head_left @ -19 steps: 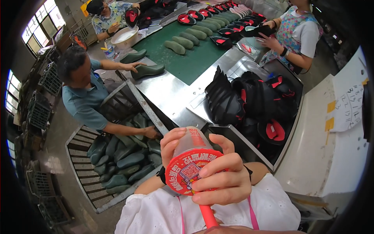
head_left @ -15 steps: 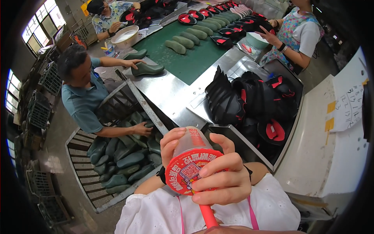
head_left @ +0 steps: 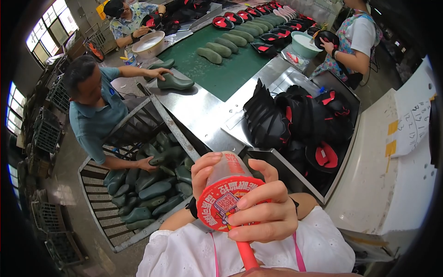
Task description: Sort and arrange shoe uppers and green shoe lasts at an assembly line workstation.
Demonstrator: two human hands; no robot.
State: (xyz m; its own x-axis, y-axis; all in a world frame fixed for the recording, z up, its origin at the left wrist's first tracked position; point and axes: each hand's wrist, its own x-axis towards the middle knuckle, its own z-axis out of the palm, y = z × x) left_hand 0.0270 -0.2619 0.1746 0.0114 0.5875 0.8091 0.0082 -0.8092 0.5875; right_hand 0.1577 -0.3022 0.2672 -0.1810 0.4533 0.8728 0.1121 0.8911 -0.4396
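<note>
the right hand (head_left: 270,207) wraps its fingers over the red printed lid (head_left: 226,203) and side of a translucent cup (head_left: 226,167), while the left hand (head_left: 203,171) grasps the cup's left side. the cup is in front of the white shirt (head_left: 184,254), a red straw (head_left: 247,256) running from it toward the lower edge. beyond, leftward, a metal crate (head_left: 138,236) holds green shoe lasts (head_left: 154,190), a co-worker's hand (head_left: 144,164) among them; rightward, black-and-red uppers (head_left: 265,115) fill a metal bin (head_left: 297,177). farther out, more lasts (head_left: 209,55) line a green belt (head_left: 203,76).
</note>
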